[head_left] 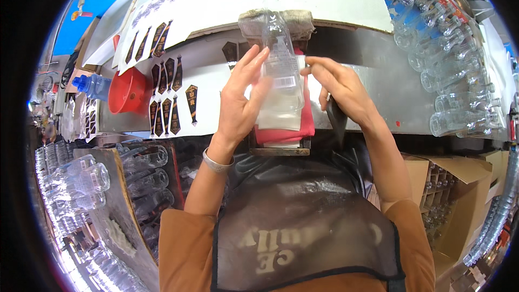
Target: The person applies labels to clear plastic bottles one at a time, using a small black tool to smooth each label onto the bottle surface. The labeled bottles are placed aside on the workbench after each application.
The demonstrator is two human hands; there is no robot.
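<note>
A clear glass bottle [278, 43] lies on its back in front of me, its neck away from me on a rolled cloth [304, 20]. A transparent label with a barcode shows on its body. My left hand [240, 94] is open along the bottle's left side, fingers stretched and thumb blurred. On the right side my right hand [343, 89] has its fingers curled, the fingertips close to the bottle. A dark flat thing [336, 119] shows under that palm; its kind I cannot make out. Beneath the bottle are white sheets and a red cloth [306, 121] on a narrow stand.
Dark tie-shaped labels [174, 116] lie in rows on white sheets at left, near a red bowl [127, 91] and a blue-capped plastic bottle [94, 85]. Several glass bottles [448, 92] lie at right. Below are a divided carton [451, 205] and a board [121, 211] with bottles beside it.
</note>
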